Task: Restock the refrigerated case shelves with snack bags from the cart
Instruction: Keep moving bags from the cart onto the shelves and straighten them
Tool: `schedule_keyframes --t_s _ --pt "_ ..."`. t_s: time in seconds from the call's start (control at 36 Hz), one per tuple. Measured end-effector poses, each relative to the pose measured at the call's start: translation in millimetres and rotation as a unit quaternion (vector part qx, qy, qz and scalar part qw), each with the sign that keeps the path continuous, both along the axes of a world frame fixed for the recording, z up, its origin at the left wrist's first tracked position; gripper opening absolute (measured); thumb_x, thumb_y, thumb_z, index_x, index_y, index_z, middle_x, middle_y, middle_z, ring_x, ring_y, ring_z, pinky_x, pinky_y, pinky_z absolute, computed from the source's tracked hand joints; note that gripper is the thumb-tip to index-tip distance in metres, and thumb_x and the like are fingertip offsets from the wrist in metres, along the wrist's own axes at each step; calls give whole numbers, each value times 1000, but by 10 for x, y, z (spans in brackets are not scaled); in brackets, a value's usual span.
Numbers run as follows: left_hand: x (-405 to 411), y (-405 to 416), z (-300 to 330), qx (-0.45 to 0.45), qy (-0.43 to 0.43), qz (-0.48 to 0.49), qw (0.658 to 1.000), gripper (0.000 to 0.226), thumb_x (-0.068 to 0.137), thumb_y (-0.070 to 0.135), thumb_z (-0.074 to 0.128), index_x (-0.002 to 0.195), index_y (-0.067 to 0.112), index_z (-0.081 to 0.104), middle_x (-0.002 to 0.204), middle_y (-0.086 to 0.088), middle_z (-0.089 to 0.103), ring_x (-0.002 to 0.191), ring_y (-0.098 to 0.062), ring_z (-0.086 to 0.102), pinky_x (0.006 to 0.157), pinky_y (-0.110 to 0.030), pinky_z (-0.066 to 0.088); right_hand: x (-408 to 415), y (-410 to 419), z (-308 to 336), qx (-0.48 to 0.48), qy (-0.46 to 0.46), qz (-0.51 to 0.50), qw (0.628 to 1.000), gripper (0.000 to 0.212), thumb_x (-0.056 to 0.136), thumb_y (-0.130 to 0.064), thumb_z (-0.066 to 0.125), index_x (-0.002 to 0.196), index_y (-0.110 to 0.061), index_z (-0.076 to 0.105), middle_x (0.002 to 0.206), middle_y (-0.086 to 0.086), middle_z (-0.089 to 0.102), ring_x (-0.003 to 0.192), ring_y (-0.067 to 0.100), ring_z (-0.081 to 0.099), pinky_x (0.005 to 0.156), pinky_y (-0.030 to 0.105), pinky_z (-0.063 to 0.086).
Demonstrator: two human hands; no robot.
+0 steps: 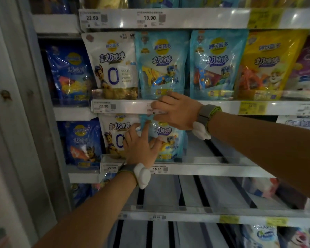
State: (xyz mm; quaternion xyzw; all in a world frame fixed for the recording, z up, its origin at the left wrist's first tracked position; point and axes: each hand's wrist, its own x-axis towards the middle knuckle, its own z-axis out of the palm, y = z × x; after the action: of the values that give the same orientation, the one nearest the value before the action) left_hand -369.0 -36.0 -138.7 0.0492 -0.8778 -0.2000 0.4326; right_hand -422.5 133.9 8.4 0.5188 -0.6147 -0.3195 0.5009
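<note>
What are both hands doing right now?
Left hand: open, fingers spread against the light blue bag.
Right hand: on that bag's top edge; grip cannot be told.

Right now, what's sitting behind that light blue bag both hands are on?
Nothing can be made out behind the light blue bag: the bag itself, the left hand and the right hand cover that spot. Beside it, the shelf lies bare.
</note>
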Motion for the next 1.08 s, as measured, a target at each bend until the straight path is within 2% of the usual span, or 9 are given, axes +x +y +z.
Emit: schedule_keyframes --t_s 0.25,0.39,0.47,0.58,0.64,0.69,0.86,1.0,1.08 --pt "226 -47 1 60 2 -55 997 75 90 57 59 154 35 28 144 -3 31 131 -26 29 105 -45 35 219 232 -194 -77 -126 -28 989 36 85 -33 62 120 -31 64 137 8 51 124 33 47 96 47 44" --pt "451 -32 -5 98 22 -97 990 69 92 58 59 150 30 35 144 -1 39 133 -21 34 108 -42 36 364 300 -419 -159 -259 -24 952 40 89 -40 58 127 -28 61 137 6 51 122 30 47 96 45 46" --pt "648 -1 2 123 39 -122 984 64 93 56 59 147 29 39 138 1 46 127 -15 39 108 -32 32 549 275 -565 -244 -423 19 872 36 91 -36 61 124 -21 64 126 5 56 115 24 53 98 40 47" --pt "915 56 -120 220 7 -182 958 51 92 55 58 138 40 40 131 14 41 120 -1 35 110 -29 32 800 200 -827 -368 -590 22 719 33 90 -37 65 121 -24 66 119 -4 58 110 12 57 99 28 46" --pt "990 52 -246 264 -10 -191 945 56 91 60 57 140 37 44 141 12 44 128 -6 42 114 -37 35 915 155 -964 -418 -650 23 635 28 88 -42 66 114 -29 67 113 -9 59 106 11 59 94 24 48" --pt "1129 64 -363 305 -40 -176 935 63 93 52 59 149 32 39 149 7 42 132 -14 44 114 -43 38 1071 109 -1111 -443 -695 13 566 17 90 -37 65 106 -33 66 107 -12 61 102 11 61 80 5 44" --pt "1587 106 -612 405 -72 -160 898 60 95 38 63 150 24 41 144 3 48 123 -13 52 95 -23 43 1463 24 -1622 -478 -774 7 415 16 94 -15 61 106 -20 71 102 -6 67 100 13 62 73 10 47" --pt "1925 119 -890 461 -106 -147 869 58 93 42 64 145 28 44 137 2 52 114 -13 55 102 -40 49 1848 -136 -2042 -495 -797 1 346 20 94 -8 54 104 -14 71 112 7 69 93 18 64 77 17 49" --pt "2138 149 -1078 494 -115 -126 852 52 96 33 63 143 20 46 131 2 54 115 -15 54 97 -28 43 2096 -252 -2309 -498 -817 -11 291 23 97 -13 54 115 -10 69 113 7 68 94 20 64 68 12 50"
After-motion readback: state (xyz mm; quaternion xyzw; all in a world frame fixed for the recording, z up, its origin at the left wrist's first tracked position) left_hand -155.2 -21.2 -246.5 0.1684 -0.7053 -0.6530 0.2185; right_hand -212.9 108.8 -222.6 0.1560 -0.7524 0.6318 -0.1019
